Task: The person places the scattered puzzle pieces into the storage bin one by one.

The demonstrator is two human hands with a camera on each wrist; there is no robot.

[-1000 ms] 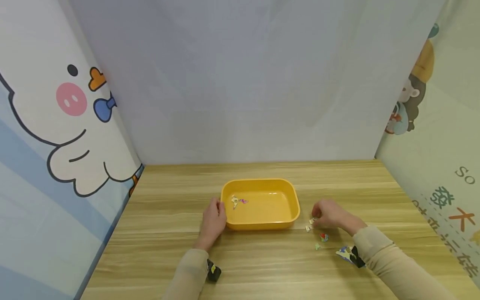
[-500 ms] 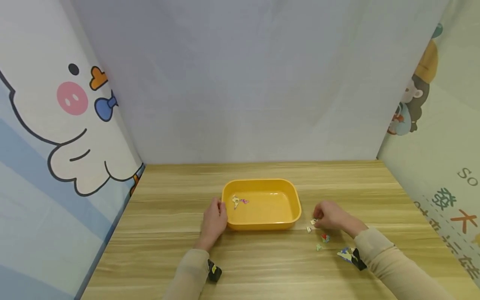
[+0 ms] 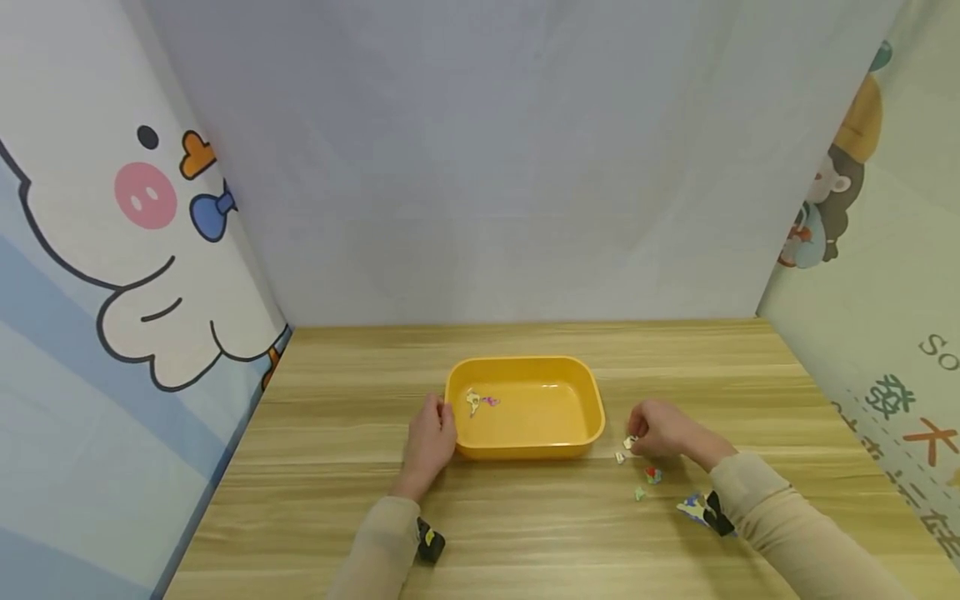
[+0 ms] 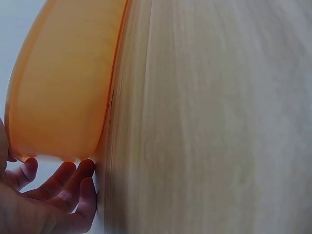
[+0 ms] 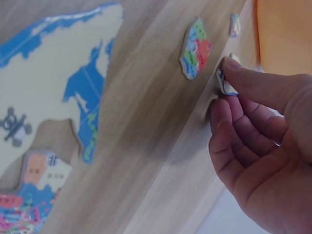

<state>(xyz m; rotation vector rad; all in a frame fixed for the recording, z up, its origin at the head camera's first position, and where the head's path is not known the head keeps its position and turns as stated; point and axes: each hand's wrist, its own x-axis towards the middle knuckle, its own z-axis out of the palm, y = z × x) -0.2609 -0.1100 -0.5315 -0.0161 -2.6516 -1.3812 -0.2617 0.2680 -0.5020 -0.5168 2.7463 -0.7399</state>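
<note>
My left hand [image 3: 431, 437] grips the left end of a yellow plastic tray [image 3: 525, 452]; in the left wrist view its curled fingertips [image 4: 61, 170] press against the tray's end wall. To the right of the tray, my right hand [image 3: 663, 429] pinches a small pale puzzle piece [image 5: 225, 84] with blue edges between thumb and fingers, low over the table. Just nearer the tray lies another small piece [image 3: 619, 457]. A red, green and blue map piece [image 5: 196, 48] and a small green piece [image 3: 639, 494] lie below the hand.
Inside the tray are a pale piece [image 3: 473, 402] and a pink piece [image 3: 491, 401]. A large white-and-blue map piece [image 5: 53, 73] and a multicoloured one [image 5: 34, 204] lie under the right forearm. The wooden table [image 3: 337, 375] meets hanging cloth at its back and sides.
</note>
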